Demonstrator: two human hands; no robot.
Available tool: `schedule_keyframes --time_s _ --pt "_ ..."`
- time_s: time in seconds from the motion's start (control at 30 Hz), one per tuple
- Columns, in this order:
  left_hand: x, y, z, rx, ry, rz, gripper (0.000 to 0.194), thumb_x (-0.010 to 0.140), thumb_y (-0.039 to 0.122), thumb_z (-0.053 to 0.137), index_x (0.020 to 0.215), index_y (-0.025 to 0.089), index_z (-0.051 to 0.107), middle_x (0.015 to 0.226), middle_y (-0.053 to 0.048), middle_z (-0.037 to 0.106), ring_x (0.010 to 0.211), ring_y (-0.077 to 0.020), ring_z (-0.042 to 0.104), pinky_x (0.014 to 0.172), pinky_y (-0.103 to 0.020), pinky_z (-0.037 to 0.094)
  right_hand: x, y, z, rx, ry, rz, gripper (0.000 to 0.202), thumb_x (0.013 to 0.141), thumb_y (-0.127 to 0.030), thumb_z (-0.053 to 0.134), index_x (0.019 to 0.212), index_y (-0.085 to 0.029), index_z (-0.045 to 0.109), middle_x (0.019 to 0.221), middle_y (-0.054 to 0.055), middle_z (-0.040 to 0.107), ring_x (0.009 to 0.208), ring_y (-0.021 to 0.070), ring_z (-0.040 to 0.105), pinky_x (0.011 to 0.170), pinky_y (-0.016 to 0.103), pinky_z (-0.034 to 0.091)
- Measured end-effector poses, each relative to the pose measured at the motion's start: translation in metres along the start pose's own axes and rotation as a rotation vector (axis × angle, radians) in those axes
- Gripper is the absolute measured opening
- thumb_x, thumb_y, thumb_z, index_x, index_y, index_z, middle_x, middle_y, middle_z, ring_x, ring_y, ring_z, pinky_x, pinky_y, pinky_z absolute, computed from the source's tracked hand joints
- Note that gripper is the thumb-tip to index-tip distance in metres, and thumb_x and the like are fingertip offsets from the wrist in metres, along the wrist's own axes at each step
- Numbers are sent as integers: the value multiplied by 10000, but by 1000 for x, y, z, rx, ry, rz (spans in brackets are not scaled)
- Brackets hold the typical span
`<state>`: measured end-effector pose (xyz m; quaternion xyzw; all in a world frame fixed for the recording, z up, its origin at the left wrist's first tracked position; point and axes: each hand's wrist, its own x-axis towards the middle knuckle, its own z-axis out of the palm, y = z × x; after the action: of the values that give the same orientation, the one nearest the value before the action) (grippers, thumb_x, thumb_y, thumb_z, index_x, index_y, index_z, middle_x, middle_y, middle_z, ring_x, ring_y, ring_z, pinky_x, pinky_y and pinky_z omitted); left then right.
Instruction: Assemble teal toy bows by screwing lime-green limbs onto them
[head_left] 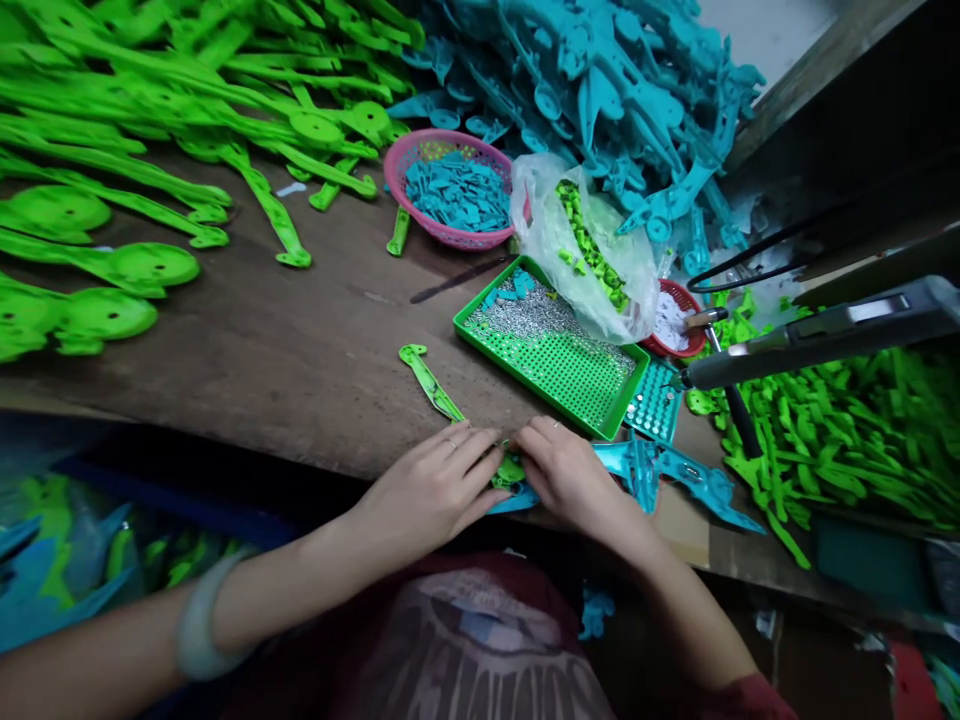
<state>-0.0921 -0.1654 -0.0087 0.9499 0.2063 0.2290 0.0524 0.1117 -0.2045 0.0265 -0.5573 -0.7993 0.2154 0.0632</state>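
At the table's front edge my left hand [442,475] is closed on a long green plastic part [431,385], whose narrow arm sticks out up and to the left. Its wider end [508,470] shows between my two hands, over a blue plastic part [517,500]. My right hand [566,465] has its fingers bent together at that wider end; whatever they pinch is hidden. Extending right from beneath my right hand are more blue plastic parts [690,475].
A green tray [551,405] of small metal pieces lies ahead, near a pink basket [450,238] of blue pieces, a plastic bag [536,190] and a red basket [697,340]. An electric screwdriver [817,335] hangs right. Green parts [300,90] and blue parts [600,80] are heaped behind.
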Motion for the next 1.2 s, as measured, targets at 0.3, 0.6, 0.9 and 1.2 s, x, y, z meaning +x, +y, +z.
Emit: schedule_keyframes --time_s 0.3,0.6,0.9,1.2 --pt "5 9 -4 106 -139 -15 265 957 258 597 1123 78 696 1002 -131 714 947 -286 660 928 -441 527 0 -5 8 498 236 264 102 881 -151 529 854 -224 463 732 -57 500 645 113 513 603 222 385" --pt "-1 6 4 28 -106 -28 226 989 204 531 1119 101 685 1119 -120 723 1037 -257 662 1016 -421 497 -20 -40 34 -42 403 29 261 997 -110 379 796 -212 511 763 28 575 728 180 500 661 289 398" --pt "-3 15 6 91 -96 -32 330 997 333 550 1139 73 695 1172 -163 711 1087 -303 640 1029 -473 471 -34 8 5 43 191 126 203 1004 -150 459 976 -181 658 919 70 587 885 201 525 790 324 461" --pt "-1 3 0 73 -51 28 310 1006 166 444 1102 54 717 1138 -165 716 1084 -295 639 1048 -469 464 -26 18 2 -193 143 -114 237 992 -101 452 1034 -143 681 928 88 540 844 193 482 697 294 448"
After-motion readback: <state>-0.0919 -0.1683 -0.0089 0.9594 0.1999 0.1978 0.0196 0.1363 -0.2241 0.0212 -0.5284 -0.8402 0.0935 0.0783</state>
